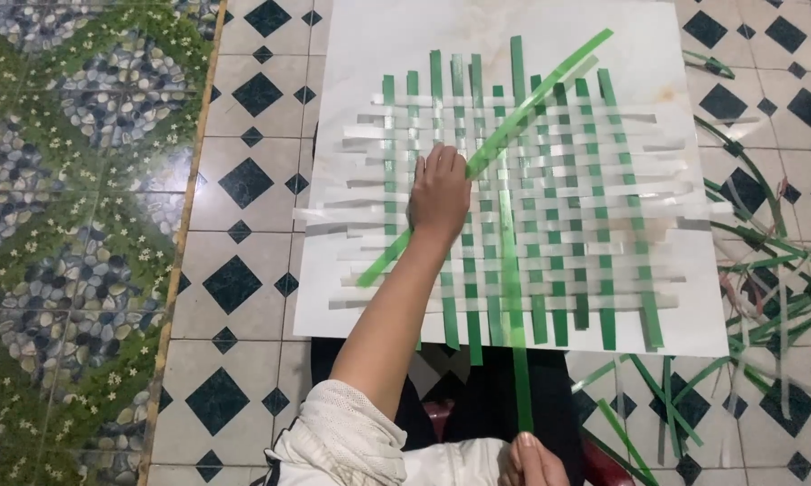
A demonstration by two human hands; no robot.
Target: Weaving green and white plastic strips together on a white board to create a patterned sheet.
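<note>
Left hand [439, 193] pressed flat on the woven mat [513, 216], open, atop a white board [513, 54]. Right hand [533, 459] pinching the long green strip [513, 306] (low end). Best kept taut, aligned, mat pinned firmly.

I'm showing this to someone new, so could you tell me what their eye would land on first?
Probably the woven mat of green and white strips, lying on a white board mid-frame. The left hand presses on it beside a loose diagonal green strip. The right hand, at the bottom edge, touches a long green strip; spare strips litter the tiled floor at right.
</note>
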